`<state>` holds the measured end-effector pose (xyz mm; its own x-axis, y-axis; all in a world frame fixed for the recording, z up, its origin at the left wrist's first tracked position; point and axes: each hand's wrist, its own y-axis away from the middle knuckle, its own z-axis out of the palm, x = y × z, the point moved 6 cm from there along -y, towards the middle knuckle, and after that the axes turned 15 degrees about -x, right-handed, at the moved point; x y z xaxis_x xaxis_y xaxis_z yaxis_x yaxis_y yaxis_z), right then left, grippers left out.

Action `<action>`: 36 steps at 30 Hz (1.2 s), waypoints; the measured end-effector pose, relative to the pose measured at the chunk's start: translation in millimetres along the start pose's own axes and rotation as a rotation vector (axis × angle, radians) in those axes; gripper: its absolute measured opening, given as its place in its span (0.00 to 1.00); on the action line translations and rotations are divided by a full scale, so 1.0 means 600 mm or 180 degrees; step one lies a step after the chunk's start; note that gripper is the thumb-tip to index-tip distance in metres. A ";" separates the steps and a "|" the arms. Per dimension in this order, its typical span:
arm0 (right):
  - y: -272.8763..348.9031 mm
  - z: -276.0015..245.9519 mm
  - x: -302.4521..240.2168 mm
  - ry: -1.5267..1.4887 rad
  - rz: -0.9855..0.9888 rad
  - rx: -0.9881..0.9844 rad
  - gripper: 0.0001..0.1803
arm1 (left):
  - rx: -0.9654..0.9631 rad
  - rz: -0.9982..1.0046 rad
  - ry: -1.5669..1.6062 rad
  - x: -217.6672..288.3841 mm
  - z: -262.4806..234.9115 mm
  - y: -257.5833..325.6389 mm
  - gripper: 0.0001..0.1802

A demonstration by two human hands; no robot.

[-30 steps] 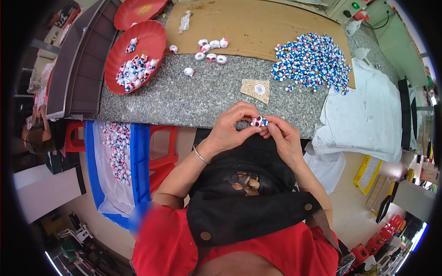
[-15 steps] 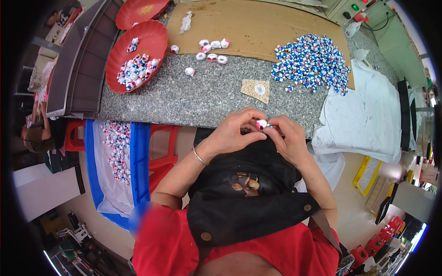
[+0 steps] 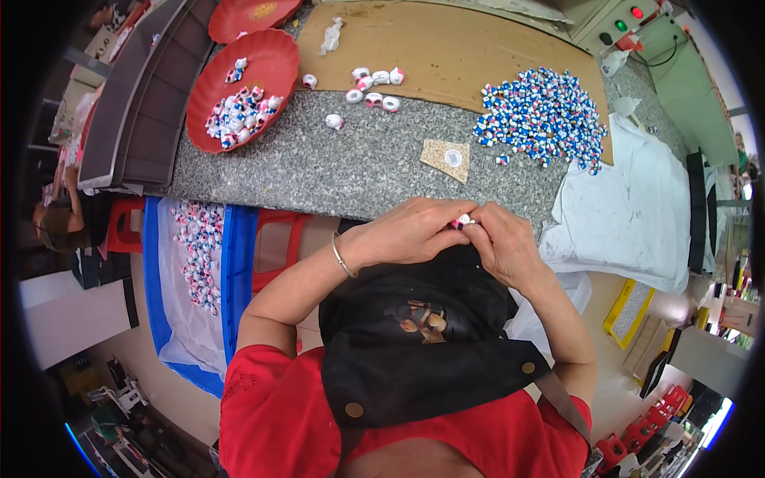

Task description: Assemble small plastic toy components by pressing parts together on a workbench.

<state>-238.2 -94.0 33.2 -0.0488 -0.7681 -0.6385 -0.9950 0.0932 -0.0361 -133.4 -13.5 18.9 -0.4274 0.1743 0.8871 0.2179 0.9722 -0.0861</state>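
Observation:
Just past the table's near edge, my two hands meet around a small white and pink toy figurine (image 3: 460, 222). My left hand (image 3: 418, 231) grips it from the left with thumb and fingers. Pressed against its other side are the closed fingers of my right hand (image 3: 506, 243), which hide part of it. Several loose white and pink figurine heads (image 3: 374, 99) lie ahead on the table, partly on brown cardboard. To the right of them spreads a large pile of small blue and white figurine bodies (image 3: 546, 119). A red scalloped plate (image 3: 199, 103) holds joined figurines.
A blue crate (image 3: 241, 279) lined with white plastic, containing many figurines, stands at lower left. Grey trays (image 3: 135, 119) line the table's left end. A speckled tan piece (image 3: 434, 155) lies ahead of my hands; a white sack (image 3: 625, 207) is at right.
My hands have drawn closer together around the figurine, and my fingers now cover more of it. My left forearm is raised flatter. The whole view has shifted slightly.

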 end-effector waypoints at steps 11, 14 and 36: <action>-0.010 0.002 0.009 -0.0097 0.0523 -0.0354 0.12 | -0.0094 -0.0152 -0.0072 -0.013 0.011 -0.002 0.20; -0.012 -0.005 0.004 0.0015 0.0626 -0.0401 0.13 | -0.0095 -0.0131 -0.0003 -0.013 0.010 -0.005 0.20; -0.023 0.020 0.069 -0.0637 0.0926 0.0438 0.19 | 0.0540 0.0029 -0.1406 -0.029 0.002 -0.027 0.14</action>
<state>-225.7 -119.4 -2.0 -0.2961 -0.5594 -0.7742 -0.9204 0.3838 0.0746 -130.2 -31.9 4.4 -0.7665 0.1970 0.6113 0.0926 0.9757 -0.1984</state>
